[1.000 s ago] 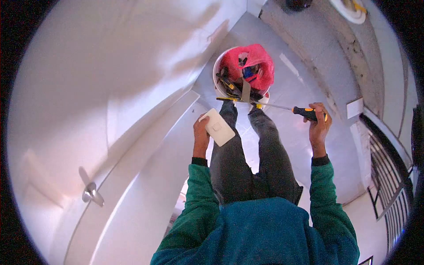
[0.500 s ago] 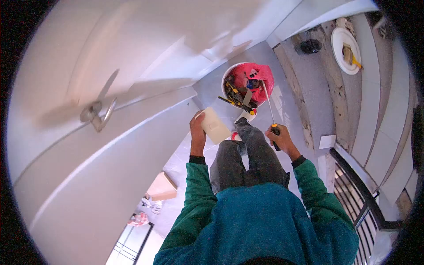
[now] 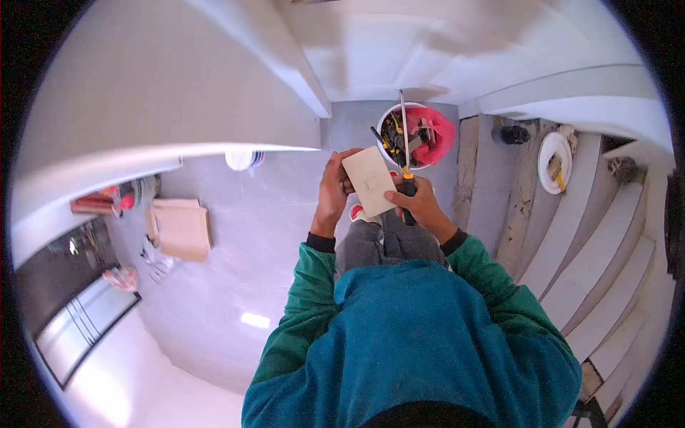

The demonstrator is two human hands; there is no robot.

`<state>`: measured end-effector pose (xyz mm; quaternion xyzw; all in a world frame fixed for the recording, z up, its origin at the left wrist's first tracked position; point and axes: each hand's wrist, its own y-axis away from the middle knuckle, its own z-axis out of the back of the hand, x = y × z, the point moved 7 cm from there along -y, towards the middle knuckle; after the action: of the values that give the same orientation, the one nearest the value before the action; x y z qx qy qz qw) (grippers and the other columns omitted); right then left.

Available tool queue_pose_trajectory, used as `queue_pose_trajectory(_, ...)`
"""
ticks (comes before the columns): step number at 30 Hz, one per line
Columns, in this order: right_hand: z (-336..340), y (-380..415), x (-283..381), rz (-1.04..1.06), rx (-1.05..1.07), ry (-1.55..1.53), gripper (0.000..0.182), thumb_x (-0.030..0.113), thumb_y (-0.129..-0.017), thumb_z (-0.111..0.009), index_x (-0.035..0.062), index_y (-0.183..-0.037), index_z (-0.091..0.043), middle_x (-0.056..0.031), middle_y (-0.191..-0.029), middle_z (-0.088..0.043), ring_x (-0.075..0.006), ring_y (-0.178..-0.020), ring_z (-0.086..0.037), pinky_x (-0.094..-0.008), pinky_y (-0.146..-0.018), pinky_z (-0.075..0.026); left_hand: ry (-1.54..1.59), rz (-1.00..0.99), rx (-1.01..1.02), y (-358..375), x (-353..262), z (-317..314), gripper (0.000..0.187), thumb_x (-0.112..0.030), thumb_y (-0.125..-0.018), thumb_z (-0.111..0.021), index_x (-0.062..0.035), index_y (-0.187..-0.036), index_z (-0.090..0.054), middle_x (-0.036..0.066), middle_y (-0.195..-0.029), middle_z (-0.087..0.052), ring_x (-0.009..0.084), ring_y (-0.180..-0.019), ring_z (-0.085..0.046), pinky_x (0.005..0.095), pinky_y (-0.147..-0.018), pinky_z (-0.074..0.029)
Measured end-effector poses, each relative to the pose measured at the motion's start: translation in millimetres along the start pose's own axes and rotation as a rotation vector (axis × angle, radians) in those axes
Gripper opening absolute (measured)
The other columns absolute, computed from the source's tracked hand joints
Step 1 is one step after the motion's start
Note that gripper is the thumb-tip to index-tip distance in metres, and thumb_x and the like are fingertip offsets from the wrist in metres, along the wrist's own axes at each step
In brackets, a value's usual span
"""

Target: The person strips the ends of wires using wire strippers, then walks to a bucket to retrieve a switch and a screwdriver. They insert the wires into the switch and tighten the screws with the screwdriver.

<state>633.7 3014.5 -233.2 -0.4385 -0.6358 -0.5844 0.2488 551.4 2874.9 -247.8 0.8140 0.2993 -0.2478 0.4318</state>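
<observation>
1. A grey tiled floor [image 3: 235,250] is seen below, with concrete steps [image 3: 606,235] at the right.
2. A white bucket [image 3: 385,118] – lined with a pink bag and filled with tools – stands on the floor ahead.
3. A cream switch plate [image 3: 369,180] is held at chest height, pinched by the left hand [image 3: 333,187] along its left edge.
4. A screwdriver [image 3: 404,153] is clenched in the right hand [image 3: 421,205] – shaft pointing up, just beside the plate.
</observation>
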Motion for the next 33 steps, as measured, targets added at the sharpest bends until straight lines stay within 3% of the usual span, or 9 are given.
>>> queue_pose_trajectory(7,-52.1,31.7,-19.1,-0.044,0.194,0.208,0.026,0.017,-0.077,-0.071,-0.0007,-0.092,-0.059,-0.0021,-0.068,-0.057,-0.0074,-0.051,-0.053,-0.0218,-0.046,-0.042,0.474,-0.138,0.002,67.0,42.9,72.1,0.034,-0.022,-0.085,-0.058,-0.0046,-0.113,-0.05,-0.008,-0.078,-0.044,-0.0011,-0.058,-0.035,0.0127,-0.049,-0.031)
queue_pose_trajectory(12,-82.8,48.5,-38.5,-0.099,0.262,0.27,0.023,0.016,-0.079,-0.07,-0.0011,-0.09,-0.06,-0.002,-0.067,-0.057,-0.0079,-0.051,-0.053,-0.0219,-0.047,-0.042,0.603,-0.213,-0.087,109.7,77.2,102.5,0.04,-0.033,-0.089,-0.053,-0.0036,-0.116,-0.048,-0.007,-0.078,-0.044,-0.0012,-0.056,-0.032,0.0123,-0.046,-0.03)
queue_pose_trajectory(14,-92.1,48.5,-45.4,-0.123,0.358,0.276,0.029,0.021,-0.08,-0.068,-0.0017,-0.095,-0.06,-0.0039,-0.068,-0.06,-0.0085,-0.052,-0.055,-0.0239,-0.046,-0.044,0.575,-0.186,-0.157,114.1,98.3,107.4,0.055,-0.048,-0.091,-0.042,-0.0028,-0.122,-0.045,-0.001,-0.088,-0.053,0.0047,-0.062,-0.049,0.0177,-0.053,-0.043)
queue_pose_trajectory(15,-101.4,51.8,-35.2,-0.139,0.38,0.275,0.031,0.023,-0.081,-0.067,-0.0014,-0.098,-0.059,-0.0032,-0.067,-0.059,-0.0089,-0.051,-0.055,-0.0236,-0.045,-0.044,0.583,-0.153,-0.261,121.5,83.8,90.4,0.07,-0.06,-0.09,-0.029,-0.0015,-0.127,-0.041,0.011,-0.103,-0.057,0.0208,-0.081,-0.062,0.032,-0.068,-0.053)
queue_pose_trajectory(20,-120.1,46.7,-36.4,-0.269,0.517,0.416,0.035,0.026,-0.082,-0.066,-0.0015,-0.101,-0.057,-0.004,-0.069,-0.06,-0.0095,-0.05,-0.055,-0.0235,-0.044,-0.043,0.66,-0.35,-0.103,130.9,71.2,66.6,0.082,-0.067,-0.086,-0.025,0.0007,-0.131,-0.036,0.021,-0.114,-0.054,0.0306,-0.095,-0.06,0.0423,-0.082,-0.05)
queue_pose_trajectory(24,-145.7,23.2,-25.8,-0.209,0.707,0.599,0.04,0.032,-0.078,-0.069,-0.0016,-0.098,-0.058,-0.0079,-0.071,-0.062,-0.0161,-0.053,-0.058,-0.0279,-0.048,-0.046,0.808,-0.499,-0.085,134.1,52.5,62.5,0.088,-0.071,-0.083,-0.026,0.0013,-0.132,-0.034,0.022,-0.11,-0.055,0.0302,-0.092,-0.06,0.0409,-0.08,-0.051)
queue_pose_trajectory(26,-157.3,9.6,-9.6,0.352,0.668,0.989,0.051,0.039,-0.071,-0.073,-0.0022,-0.098,-0.057,-0.014,-0.073,-0.063,-0.0276,-0.062,-0.062,-0.0366,-0.058,-0.049,0.742,-0.548,-0.393,149.2,37.1,66.4,0.087,-0.07,-0.083,-0.027,0.0029,-0.13,-0.036,0.019,-0.109,-0.055,0.0272,-0.091,-0.06,0.0384,-0.078,-0.052)
queue_pose_trajectory(29,-185.2,5.3,-1.9,0.352,0.798,1.088,0.057,0.043,-0.065,-0.076,-0.0018,-0.095,-0.057,-0.0188,-0.076,-0.062,-0.0361,-0.072,-0.06,-0.042,-0.068,-0.047,0.876,-0.547,-0.407,154.5,48.6,75.2,0.086,-0.07,-0.083,-0.029,0.003,-0.126,-0.04,0.018,-0.108,-0.057,0.0261,-0.09,-0.06,0.0375,-0.078,-0.052)
queue_pose_trajectory(33,-230.5,4.7,-13.6,0.464,0.975,1.09,0.046,0.033,-0.069,-0.074,0.0007,-0.094,-0.054,-0.0184,-0.084,-0.058,-0.0355,-0.081,-0.058,-0.041,-0.072,-0.046,0.959,-0.722,-0.498,178.6,53.7,109.7,0.078,-0.067,-0.085,-0.03,0.0008,-0.122,-0.044,0.014,-0.105,-0.058,0.0239,-0.089,-0.06,0.0373,-0.076,-0.052)
